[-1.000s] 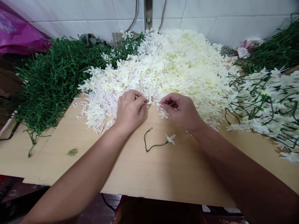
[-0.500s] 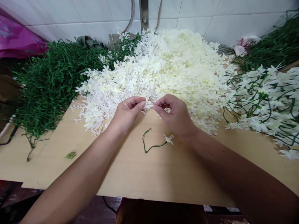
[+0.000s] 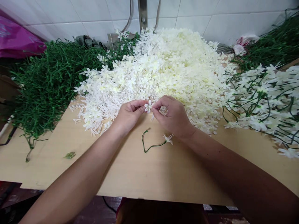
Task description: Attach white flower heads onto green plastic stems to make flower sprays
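Observation:
A small white flower (image 3: 148, 107) is pinched between the fingertips of both hands, at the front edge of a large heap of loose white and cream flowers (image 3: 182, 68). My left hand (image 3: 132, 115) holds its left side with thumb and forefinger. Closed in a pinch on the right side of the flower is my right hand (image 3: 171, 113). Below the hands, a bent green stem (image 3: 151, 146) with a white flower (image 3: 168, 139) at its right end lies on the board (image 3: 140, 174).
Green stems (image 3: 51, 81) are heaped at the left, beside a magenta bag (image 3: 18, 39). At the right lie stemmed white flowers (image 3: 268, 99), with more green stems (image 3: 275, 43) behind. A small green scrap (image 3: 69, 155) sits left of my left forearm. A tiled wall (image 3: 193, 12) stands behind.
Both hands have moved slightly down toward me, and the small flower between them now faces the camera more fully. The stem on the board lies as before.

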`<state>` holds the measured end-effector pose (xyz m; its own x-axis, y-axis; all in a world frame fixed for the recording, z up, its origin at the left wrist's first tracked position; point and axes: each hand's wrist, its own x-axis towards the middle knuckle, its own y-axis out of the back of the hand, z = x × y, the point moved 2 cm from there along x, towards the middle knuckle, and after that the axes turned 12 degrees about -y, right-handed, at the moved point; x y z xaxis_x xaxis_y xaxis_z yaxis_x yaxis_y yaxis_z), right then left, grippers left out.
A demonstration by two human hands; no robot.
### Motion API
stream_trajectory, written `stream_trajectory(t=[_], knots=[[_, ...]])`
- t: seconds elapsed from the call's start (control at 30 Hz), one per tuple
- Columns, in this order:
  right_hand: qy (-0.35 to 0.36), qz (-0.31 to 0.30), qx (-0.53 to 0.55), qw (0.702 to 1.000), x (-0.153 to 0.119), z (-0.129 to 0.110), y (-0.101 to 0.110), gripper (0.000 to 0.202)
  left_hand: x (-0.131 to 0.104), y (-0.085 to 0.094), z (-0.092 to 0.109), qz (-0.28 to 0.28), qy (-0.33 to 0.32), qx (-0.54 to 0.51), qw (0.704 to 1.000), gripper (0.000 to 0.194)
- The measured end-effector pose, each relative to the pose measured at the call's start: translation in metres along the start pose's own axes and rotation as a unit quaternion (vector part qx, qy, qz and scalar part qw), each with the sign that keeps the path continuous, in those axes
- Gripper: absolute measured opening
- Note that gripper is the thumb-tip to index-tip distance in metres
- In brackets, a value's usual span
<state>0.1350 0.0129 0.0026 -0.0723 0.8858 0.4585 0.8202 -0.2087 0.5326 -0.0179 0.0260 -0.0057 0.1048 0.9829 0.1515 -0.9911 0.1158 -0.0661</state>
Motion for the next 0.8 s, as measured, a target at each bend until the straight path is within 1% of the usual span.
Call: stream_trajectory(t=[0.07, 0.13, 0.23, 0.33, 0.43, 0.5, 0.57, 0.7, 0.8], knots=[[0.009, 0.003, -0.017, 1.000, -0.0001, 0.0006, -0.0004, 0.014, 0.0002, 0.0008, -0.0016, -0.002, -0.015, 0.033, 0.999, 0.014], [0.032, 0.018, -0.052, 0.998, -0.0006, 0.0000, -0.0007, 0.015, -0.0001, 0.0011, -0.0022, -0.005, -0.038, 0.074, 0.997, 0.009], [0.073, 0.038, -0.120, 0.989, -0.0020, -0.0033, -0.0019, 0.019, -0.0014, 0.0006, -0.0009, -0.004, -0.071, 0.135, 0.988, 0.011], [0.089, 0.019, -0.132, 0.987, -0.0033, -0.0059, -0.0038, 0.020, -0.0022, 0.0002, 0.0014, -0.009, -0.077, 0.150, 0.986, 0.008], [0.078, 0.004, -0.076, 0.994, -0.0035, -0.0055, -0.0033, 0.019, -0.0013, 0.0010, 0.0026, -0.023, -0.048, 0.084, 0.995, 0.008], [0.051, 0.004, -0.025, 0.998, -0.0027, -0.0039, -0.0015, 0.016, -0.0002, 0.0019, 0.0031, -0.035, -0.017, 0.023, 0.999, 0.015], [0.013, -0.006, 0.029, 0.999, -0.0017, -0.0021, 0.0000, 0.013, 0.0007, 0.0026, 0.0037, -0.043, 0.009, -0.014, 0.999, 0.021], [-0.050, -0.034, 0.122, 0.991, -0.0006, 0.0000, 0.0005, 0.008, 0.0022, 0.0043, 0.0046, -0.032, 0.024, -0.026, 0.999, 0.026], [-0.063, -0.033, 0.137, 0.988, -0.0008, 0.0011, 0.0003, 0.006, 0.0028, 0.0051, 0.0038, -0.028, 0.029, -0.039, 0.998, 0.025]])
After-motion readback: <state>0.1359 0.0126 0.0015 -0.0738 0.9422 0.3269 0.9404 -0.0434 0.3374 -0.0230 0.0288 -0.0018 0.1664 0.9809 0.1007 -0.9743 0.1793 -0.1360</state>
